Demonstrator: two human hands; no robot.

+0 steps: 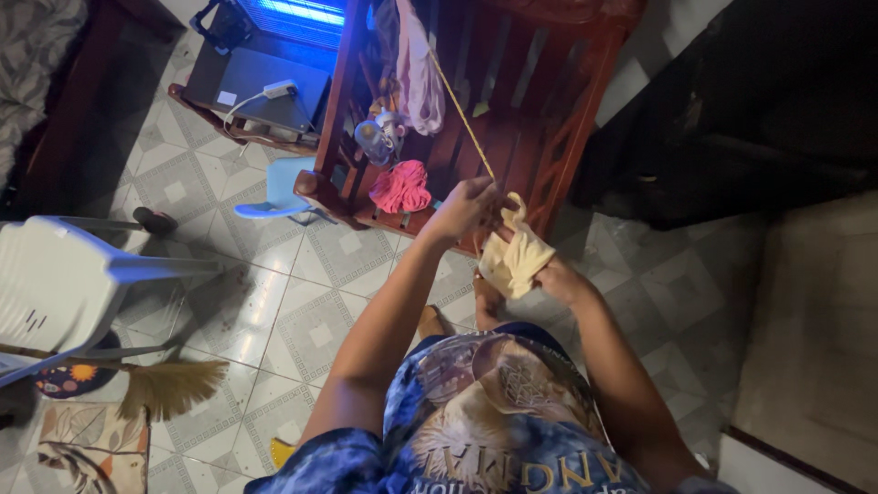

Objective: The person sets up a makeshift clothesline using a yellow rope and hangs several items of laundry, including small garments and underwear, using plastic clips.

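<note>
Yellow cord (462, 119) runs taut, up and away from both hands, toward the red wooden frame (512, 101).

We grip its near end in the left hand (466, 209) (the closer one); the right hand (553, 274) clutches a pale cloth (514, 258) just beside it.

The single view comes from a camera worn on the person's head, looking almost straight down the front of the body, so the patterned blue shirt (485, 412) fills the bottom edge and both forearms run up from there to mid-frame. It sits close to the hands and well above the tiled floor (302, 311), which spreads out beneath. The top of the frame faces forward, taking in a red wooden bench (549, 137), with a white plastic chair (73, 284) at the left edge.
</note>
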